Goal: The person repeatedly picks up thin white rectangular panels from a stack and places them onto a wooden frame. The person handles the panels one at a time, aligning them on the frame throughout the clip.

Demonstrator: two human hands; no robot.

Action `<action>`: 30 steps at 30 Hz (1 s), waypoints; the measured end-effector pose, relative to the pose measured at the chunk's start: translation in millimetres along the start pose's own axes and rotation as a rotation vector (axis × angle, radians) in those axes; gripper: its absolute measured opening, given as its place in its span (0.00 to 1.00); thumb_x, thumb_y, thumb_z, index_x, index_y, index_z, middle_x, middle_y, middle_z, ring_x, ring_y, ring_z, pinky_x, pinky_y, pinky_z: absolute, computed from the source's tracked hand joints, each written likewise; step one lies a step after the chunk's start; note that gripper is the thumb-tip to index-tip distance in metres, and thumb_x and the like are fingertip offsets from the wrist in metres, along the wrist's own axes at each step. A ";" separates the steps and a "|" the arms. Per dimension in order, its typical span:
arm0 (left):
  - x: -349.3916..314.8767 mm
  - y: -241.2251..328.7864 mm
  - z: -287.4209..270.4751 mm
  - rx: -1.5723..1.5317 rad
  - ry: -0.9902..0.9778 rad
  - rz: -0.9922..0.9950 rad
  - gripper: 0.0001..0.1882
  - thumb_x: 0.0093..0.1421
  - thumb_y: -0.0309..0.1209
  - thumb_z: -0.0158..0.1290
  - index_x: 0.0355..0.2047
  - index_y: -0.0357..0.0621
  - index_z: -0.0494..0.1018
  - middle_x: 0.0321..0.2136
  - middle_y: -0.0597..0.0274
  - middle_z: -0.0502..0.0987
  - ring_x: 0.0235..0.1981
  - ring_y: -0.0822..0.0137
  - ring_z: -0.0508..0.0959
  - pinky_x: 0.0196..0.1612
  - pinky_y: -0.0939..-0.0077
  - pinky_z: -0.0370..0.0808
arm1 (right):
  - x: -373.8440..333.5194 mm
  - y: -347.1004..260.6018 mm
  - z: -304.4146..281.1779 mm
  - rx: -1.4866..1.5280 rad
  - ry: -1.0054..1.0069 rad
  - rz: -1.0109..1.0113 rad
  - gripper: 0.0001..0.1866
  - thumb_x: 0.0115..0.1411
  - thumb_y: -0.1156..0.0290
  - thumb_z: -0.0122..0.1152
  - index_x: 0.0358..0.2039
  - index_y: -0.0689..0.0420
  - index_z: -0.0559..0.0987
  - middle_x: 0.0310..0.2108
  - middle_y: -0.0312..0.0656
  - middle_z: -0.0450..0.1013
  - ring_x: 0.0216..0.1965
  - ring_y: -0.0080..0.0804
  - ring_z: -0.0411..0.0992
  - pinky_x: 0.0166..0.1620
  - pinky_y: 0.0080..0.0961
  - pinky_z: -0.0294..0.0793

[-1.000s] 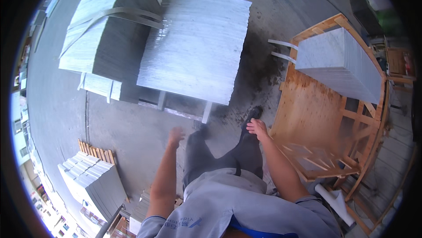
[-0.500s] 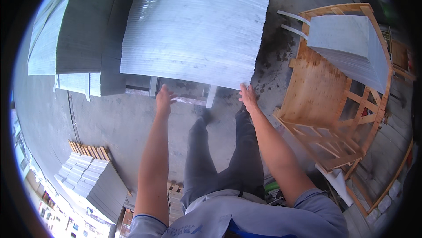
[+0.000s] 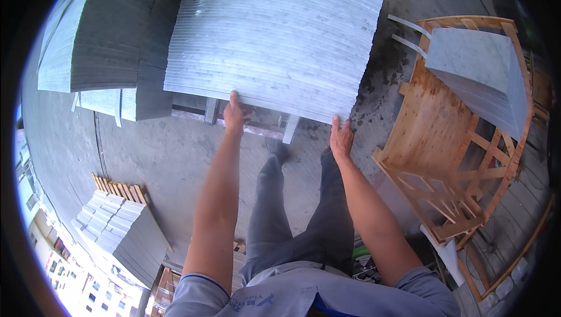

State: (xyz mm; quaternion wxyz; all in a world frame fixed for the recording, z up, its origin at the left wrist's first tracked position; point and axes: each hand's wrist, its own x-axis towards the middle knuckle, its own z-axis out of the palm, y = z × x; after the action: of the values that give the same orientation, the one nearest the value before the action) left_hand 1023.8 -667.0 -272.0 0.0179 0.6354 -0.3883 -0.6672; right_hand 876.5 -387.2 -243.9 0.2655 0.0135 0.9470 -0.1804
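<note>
A large block of thin grey-white stone slabs (image 3: pixel 274 36) stands before me, their long edges lined up side by side. My left hand (image 3: pixel 234 119) is at the near edge, its thumb laid over the top of the nearest slab and its fingers curled below. Farther right, my right hand (image 3: pixel 342 139) holds the same edge near the corner, its fingertips at the rim. How far the fingers reach behind the slab is hidden. Pale support bars (image 3: pixel 290 129) show under the block between my hands.
Another dark-sided slab stack (image 3: pixel 105 36) stands at the left. To the right, a wooden crate frame (image 3: pixel 429 124) holds a block of pale slabs (image 3: pixel 473 54). Lower left, a stack of pale pieces (image 3: pixel 125 229) rests by a wooden pallet (image 3: pixel 120 188). My legs stand on concrete floor (image 3: pixel 181 165).
Both hands have closed in on the slab block's near edge. My left thumb now lies on top of it, where before that hand was just short of it.
</note>
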 end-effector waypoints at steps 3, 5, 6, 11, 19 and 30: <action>1.1 -4.9 -0.4 -0.021 0.013 0.012 0.44 0.53 0.65 0.43 0.53 0.34 0.60 0.43 0.49 0.71 0.34 0.60 0.77 0.30 0.68 0.75 | -6.4 0.4 -0.9 -0.003 0.035 -0.054 0.33 0.60 0.46 0.42 0.43 0.70 0.68 0.38 0.64 0.71 0.42 0.59 0.68 0.46 0.43 0.66; 0.1 -10.2 -1.1 -0.044 0.023 0.026 0.44 0.53 0.65 0.43 0.52 0.34 0.61 0.43 0.49 0.71 0.35 0.60 0.77 0.31 0.67 0.75 | -10.9 6.5 1.9 0.030 0.056 -0.088 0.32 0.60 0.47 0.44 0.43 0.70 0.68 0.38 0.65 0.70 0.42 0.61 0.68 0.46 0.44 0.65; -1.5 -13.7 -1.3 -0.074 0.036 0.036 0.43 0.53 0.65 0.43 0.52 0.34 0.61 0.43 0.49 0.71 0.35 0.59 0.77 0.31 0.67 0.76 | -13.5 11.0 4.5 0.058 0.070 -0.107 0.32 0.60 0.47 0.44 0.43 0.70 0.68 0.38 0.66 0.70 0.41 0.61 0.68 0.46 0.44 0.65; -8.9 -27.9 0.2 -0.276 0.128 -0.013 0.35 0.54 0.54 0.49 0.48 0.32 0.63 0.42 0.50 0.71 0.37 0.54 0.76 0.36 0.59 0.77 | -27.0 38.6 26.7 0.143 0.065 -0.057 0.29 0.58 0.51 0.52 0.44 0.68 0.68 0.37 0.57 0.72 0.38 0.51 0.72 0.39 0.39 0.70; -15.4 -44.4 0.7 -0.528 0.527 -0.219 0.23 0.49 0.30 0.58 0.44 0.33 0.66 0.40 0.51 0.71 0.39 0.55 0.75 0.39 0.53 0.76 | 3.8 86.7 39.8 1.233 -0.641 0.873 0.21 0.52 0.63 0.62 0.44 0.56 0.71 0.42 0.43 0.70 0.43 0.40 0.69 0.39 0.41 0.72; -23.6 -86.6 -45.7 -0.338 0.393 -0.173 0.18 0.50 0.29 0.57 0.41 0.37 0.68 0.37 0.55 0.73 0.38 0.57 0.75 0.41 0.59 0.76 | -38.4 105.2 56.9 1.304 -0.683 0.959 0.24 0.47 0.68 0.66 0.46 0.56 0.71 0.46 0.42 0.68 0.49 0.40 0.66 0.50 0.43 0.65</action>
State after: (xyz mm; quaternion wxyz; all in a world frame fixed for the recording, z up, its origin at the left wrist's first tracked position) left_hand 1108.4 -617.0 -294.1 0.1414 0.7716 -0.2049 -0.5854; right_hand 950.6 -306.0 -304.8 0.5210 0.5040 0.4163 -0.5489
